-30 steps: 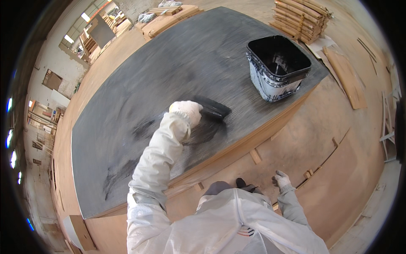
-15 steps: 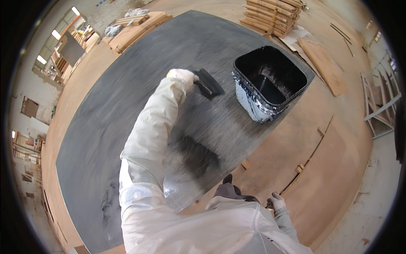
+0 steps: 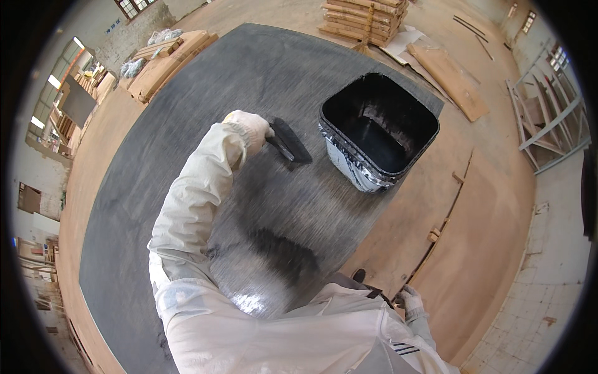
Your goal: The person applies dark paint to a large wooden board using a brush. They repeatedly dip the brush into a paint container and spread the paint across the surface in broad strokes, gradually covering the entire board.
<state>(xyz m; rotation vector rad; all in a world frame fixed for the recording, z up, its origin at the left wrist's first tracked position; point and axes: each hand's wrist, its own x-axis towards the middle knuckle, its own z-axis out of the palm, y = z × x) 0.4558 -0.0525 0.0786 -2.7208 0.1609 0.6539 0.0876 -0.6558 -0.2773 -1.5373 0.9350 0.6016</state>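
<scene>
My left hand (image 3: pixel 249 129), in a whitish glove, is closed round the handle of a wide flat paintbrush (image 3: pixel 291 142) coated in black. Its head rests on a large dark panel (image 3: pixel 143 187) streaked with grey and black. To the right of the brush, a pale square-cornered bucket (image 3: pixel 349 163) stands on the panel, black inside and smeared black around its rim. Between the brush and my body, a darker wet-looking patch (image 3: pixel 283 255) marks the surface. My right hand (image 3: pixel 411 299), also gloved, hangs low beside my body, away from the panel. Its fingers look loosely apart, with nothing visible in them.
Stacked brown boards (image 3: pixel 364 23) stand beyond the panel, and flat brown packages (image 3: pixel 168 59) lie at the far left. A loose brown sheet (image 3: pixel 448 81) is on the floor behind the bucket. Metal frames (image 3: pixel 551 118) lean by the right wall. A shoe (image 3: pixel 359 274) shows near the panel's edge.
The whole view has shifted, so the panel, bucket and stacks appear farther left and lower. My left hand keeps hold of the brush, which lies at nearly the same spot beside the bucket.
</scene>
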